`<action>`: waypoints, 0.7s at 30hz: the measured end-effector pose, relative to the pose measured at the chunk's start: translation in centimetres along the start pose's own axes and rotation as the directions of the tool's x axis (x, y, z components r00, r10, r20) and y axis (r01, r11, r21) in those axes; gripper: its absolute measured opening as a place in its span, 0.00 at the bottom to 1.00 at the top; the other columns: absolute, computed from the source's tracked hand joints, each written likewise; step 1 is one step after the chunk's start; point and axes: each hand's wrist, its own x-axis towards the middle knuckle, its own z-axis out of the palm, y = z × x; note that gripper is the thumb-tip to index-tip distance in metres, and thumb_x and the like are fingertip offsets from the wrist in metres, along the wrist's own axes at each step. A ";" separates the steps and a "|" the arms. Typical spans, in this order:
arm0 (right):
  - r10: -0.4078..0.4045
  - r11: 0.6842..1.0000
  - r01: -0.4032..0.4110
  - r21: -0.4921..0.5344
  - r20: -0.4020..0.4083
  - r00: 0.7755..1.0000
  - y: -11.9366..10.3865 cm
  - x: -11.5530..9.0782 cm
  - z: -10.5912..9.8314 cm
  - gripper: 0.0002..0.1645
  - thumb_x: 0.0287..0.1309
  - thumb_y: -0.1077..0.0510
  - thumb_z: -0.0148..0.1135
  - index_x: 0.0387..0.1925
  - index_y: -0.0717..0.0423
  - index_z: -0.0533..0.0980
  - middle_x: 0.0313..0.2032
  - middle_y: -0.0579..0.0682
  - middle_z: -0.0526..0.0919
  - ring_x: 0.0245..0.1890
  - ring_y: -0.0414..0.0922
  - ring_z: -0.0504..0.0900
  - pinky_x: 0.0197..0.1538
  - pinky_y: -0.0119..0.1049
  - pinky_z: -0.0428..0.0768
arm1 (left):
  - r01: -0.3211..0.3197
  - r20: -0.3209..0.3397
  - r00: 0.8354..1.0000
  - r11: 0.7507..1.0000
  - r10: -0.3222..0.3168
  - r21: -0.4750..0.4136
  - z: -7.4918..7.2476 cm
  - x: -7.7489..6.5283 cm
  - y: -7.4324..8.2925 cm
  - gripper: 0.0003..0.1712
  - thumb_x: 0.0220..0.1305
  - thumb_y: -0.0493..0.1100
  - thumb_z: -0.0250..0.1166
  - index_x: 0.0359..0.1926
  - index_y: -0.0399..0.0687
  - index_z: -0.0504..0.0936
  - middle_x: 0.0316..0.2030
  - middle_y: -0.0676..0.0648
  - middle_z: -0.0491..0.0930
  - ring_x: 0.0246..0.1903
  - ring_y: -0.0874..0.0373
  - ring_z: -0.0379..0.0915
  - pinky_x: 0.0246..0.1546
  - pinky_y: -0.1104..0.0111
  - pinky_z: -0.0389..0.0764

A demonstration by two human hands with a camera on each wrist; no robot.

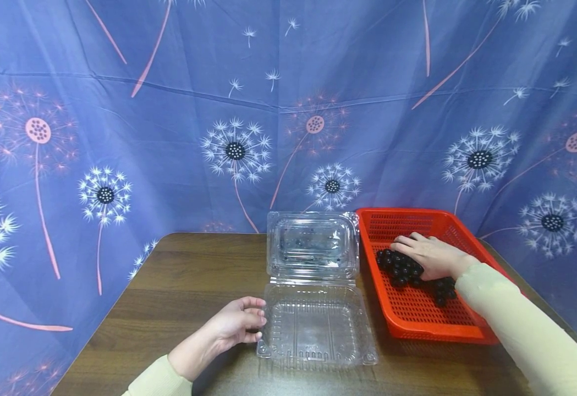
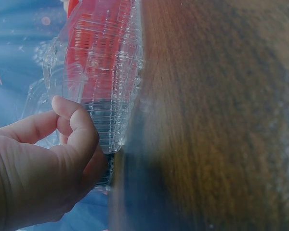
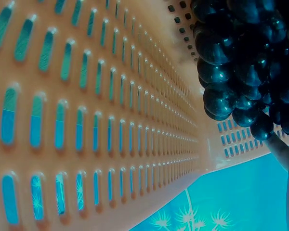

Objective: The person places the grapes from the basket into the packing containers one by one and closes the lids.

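A clear plastic clamshell container (image 1: pixel 313 324) lies on the table with its lid (image 1: pixel 313 247) raised at the back. At the base's left rim is my left hand (image 1: pixel 229 324), fingers loosely bent and their tips by the edge; in the left wrist view the thumb (image 2: pixel 79 125) bends in front of the clear wall. My right hand (image 1: pixel 429 256) reaches into a red basket (image 1: pixel 434 330) and grips a bunch of dark grapes (image 1: pixel 399 269) from above. Large round grapes (image 3: pixel 241 62) fill the right wrist view's upper right, one finger (image 3: pixel 282 151) against them.
The basket, with slotted walls, stands right beside the container on a brown wooden table (image 1: pixel 184 269). Behind and at the sides hangs a blue cloth (image 1: pixel 169 143) printed with dandelions. More grapes (image 1: pixel 444 291) lie near the right wrist inside the basket.
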 end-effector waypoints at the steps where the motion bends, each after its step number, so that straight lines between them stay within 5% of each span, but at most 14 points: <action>1: 0.001 1.000 -0.001 -0.008 0.006 1.000 0.0 0.0 0.0 0.60 0.24 0.52 0.81 0.65 0.48 0.62 0.59 0.53 0.68 0.52 0.55 0.70 0.42 0.58 0.78 | 0.001 0.000 1.000 1.000 -0.001 0.000 0.0 0.0 0.0 0.27 0.54 0.26 0.57 0.55 0.30 0.59 0.31 0.51 0.68 0.28 0.63 0.68 0.29 0.73 0.76; 21: -0.053 0.989 0.056 -0.139 0.027 0.998 0.2 -0.1 -1.2 0.50 0.27 0.51 0.81 0.59 0.40 0.68 0.56 0.50 0.72 0.49 0.57 0.71 0.36 0.56 0.79 | -0.001 0.003 1.000 1.000 0.001 0.003 -0.1 0.1 0.1 0.27 0.54 0.26 0.57 0.55 0.30 0.60 0.31 0.51 0.68 0.29 0.63 0.68 0.29 0.73 0.76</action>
